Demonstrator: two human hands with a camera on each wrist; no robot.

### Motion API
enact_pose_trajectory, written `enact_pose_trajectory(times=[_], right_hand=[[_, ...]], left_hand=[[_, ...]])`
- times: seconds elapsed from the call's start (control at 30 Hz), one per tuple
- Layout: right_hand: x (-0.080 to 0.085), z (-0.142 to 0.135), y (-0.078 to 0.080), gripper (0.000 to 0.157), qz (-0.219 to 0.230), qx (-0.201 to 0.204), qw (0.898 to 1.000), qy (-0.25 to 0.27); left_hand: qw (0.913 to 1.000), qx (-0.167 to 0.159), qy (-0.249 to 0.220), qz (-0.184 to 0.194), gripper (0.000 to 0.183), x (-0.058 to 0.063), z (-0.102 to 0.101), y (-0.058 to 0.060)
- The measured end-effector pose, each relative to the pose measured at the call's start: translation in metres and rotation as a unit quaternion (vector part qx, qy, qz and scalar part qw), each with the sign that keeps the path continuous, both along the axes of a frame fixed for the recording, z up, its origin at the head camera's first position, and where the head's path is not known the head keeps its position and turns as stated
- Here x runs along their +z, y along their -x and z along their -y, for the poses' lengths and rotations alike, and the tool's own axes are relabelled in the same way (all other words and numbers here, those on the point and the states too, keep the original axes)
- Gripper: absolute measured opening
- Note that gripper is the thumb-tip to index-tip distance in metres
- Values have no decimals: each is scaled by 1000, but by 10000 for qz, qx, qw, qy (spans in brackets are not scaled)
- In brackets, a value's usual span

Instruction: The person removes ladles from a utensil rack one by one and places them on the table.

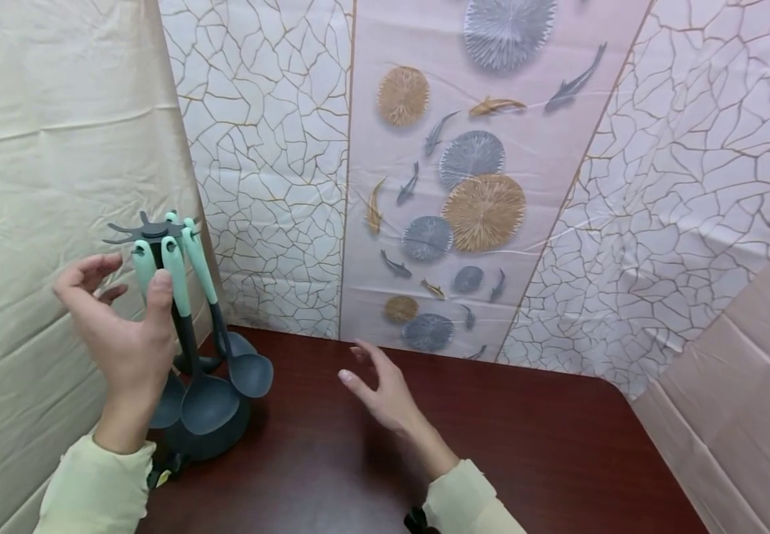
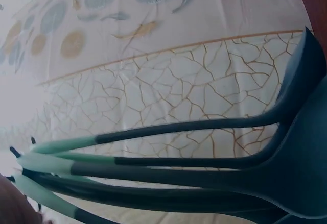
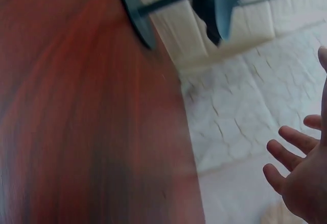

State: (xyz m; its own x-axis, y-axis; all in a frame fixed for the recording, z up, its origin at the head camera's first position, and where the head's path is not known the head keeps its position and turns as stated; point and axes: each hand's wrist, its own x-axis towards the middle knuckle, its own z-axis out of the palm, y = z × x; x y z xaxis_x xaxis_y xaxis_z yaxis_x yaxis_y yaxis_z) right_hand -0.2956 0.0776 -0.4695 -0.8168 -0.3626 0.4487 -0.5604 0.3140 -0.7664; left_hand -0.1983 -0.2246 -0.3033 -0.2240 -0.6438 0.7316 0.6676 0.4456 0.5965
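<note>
At the left stands a dark utensil rack with a spoked hook top (image 1: pixel 154 231), with several kitchen utensils hung round it. Their mint-green handles (image 1: pixel 174 271) run down to dark blue-grey heads, among them a broad spoon (image 1: pixel 210 404) in front and a second spoon (image 1: pixel 251 374) at the right. My left hand (image 1: pixel 130 334) is raised beside the hook top, fingers loosely bent and apart from the thumb, which overlaps a handle in the head view. Away from the rack, my right hand (image 1: pixel 385 393) hovers over the table with fingers spread and nothing in it.
The dark red-brown table (image 1: pixel 492 445) has a rounded far right corner. A cream cloth (image 1: pixel 44 185) hangs close behind the rack at the left. Patterned cloth (image 1: pixel 265 185) with fish and round motifs covers the back, and a plain one (image 1: pixel 745 386) hangs at the right.
</note>
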Motion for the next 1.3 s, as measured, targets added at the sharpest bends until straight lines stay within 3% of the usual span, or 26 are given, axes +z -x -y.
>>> enact_pose_trajectory(times=[0.1, 0.2, 0.33, 0.6, 0.87, 0.97, 1.3], right_hand=[[-3, 19, -5, 66, -18, 225, 9996, -162], [-3, 38, -9, 68, -46, 448, 9987, -258], [1, 61, -15, 70, -36, 713, 9969, -335], [19, 99, -23, 74, 107, 1013, 9939, -415], [29, 126, -22, 74, 181, 1111, 9932, -295], [33, 136, -21, 75, 168, 1249, 9915, -331], [47, 171, -16, 73, 139, 1598, 9865, -315]], left_hand=[[9954, -173, 155, 925, 64, -12, 11, 7], [9846, -279, 203, 1715, 70, -19, 18, 12], [9722, -295, 275, 2306, 75, -20, 21, 13], [9563, -309, 330, 2887, 73, -24, 22, 10], [9259, -807, 644, 3633, 77, -26, 28, 10], [9228, -982, 728, 3655, 79, -24, 31, 10], [9143, -971, 978, 3810, 69, -17, 38, 7]])
